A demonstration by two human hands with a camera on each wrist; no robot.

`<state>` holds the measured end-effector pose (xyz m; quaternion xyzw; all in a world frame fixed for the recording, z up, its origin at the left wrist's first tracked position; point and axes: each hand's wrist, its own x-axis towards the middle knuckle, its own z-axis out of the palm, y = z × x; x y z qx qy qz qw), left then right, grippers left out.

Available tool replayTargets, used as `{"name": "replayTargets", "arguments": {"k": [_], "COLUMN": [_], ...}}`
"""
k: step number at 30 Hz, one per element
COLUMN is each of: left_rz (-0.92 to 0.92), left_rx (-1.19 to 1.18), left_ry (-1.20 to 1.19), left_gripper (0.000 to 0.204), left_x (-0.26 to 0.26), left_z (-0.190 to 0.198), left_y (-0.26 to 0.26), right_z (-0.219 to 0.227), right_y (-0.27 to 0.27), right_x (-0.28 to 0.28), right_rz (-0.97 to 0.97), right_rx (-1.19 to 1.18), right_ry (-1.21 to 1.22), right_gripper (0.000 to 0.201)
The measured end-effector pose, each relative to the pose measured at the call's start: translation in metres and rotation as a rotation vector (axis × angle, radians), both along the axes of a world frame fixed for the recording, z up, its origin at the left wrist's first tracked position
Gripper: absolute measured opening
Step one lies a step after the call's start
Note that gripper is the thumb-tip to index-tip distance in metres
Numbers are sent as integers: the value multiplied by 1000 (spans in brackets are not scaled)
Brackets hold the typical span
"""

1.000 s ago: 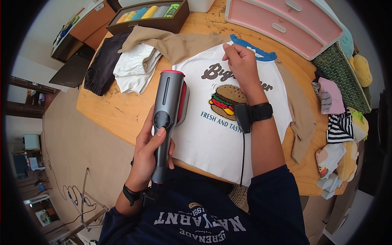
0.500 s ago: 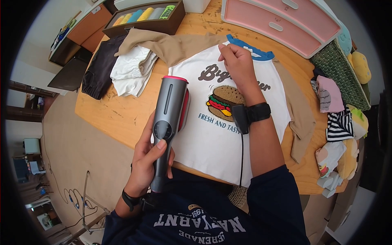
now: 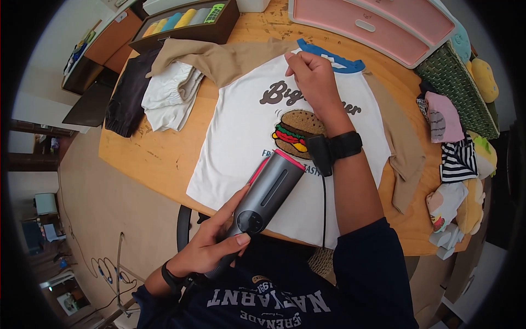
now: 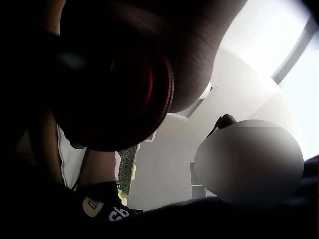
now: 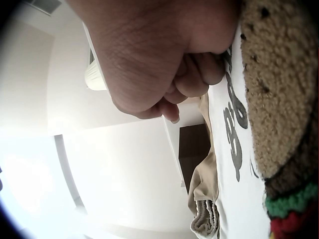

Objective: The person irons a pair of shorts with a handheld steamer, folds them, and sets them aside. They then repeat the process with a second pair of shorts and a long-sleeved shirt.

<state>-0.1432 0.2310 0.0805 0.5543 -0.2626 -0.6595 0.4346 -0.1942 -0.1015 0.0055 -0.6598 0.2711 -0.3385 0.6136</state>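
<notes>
Table edge point(image 3: 143, 169) just beside shirt point(image 3: 235, 118); left hand point(image 3: 215, 245) grips steamer point(image 3: 268, 192).

I have the left hand point(image 3: 216, 244) lower now, the steamer point(image 3: 268, 192) swung to slant rightward; above-right of the grip it covers some lettering point(image 3: 312, 170), above-left more shirt point(image 3: 211, 170) shows.

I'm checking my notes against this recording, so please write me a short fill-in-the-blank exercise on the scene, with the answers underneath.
1. The steamer is in the person's ____ hand.
2. The picture on the shirt shows a ____.
3. The shirt's collar is coloured ____.
4. Beside the dark garment lies a folded garment coloured ____.

Missing words: left; burger; blue; white.
</notes>
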Motion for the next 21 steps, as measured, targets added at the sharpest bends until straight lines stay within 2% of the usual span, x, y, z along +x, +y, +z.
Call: {"name": "replayTargets", "arguments": {"k": [2, 8, 21], "left_rz": [72, 140, 335], "left_rx": [26, -12, -41], "left_ry": [55, 84, 50], "left_gripper": [83, 78, 82], "left_x": [0, -2, 0], "left_z": [-1, -1, -7], "left_y": [0, 1, 10], "right_z": [0, 2, -5], "right_y": [1, 1, 0], "right_x": [0, -1, 1], "right_rz": [4, -3, -16], "right_rx": [9, -2, -75], "right_ry": [-6, 3, -13], "right_gripper": [42, 42, 38]}}
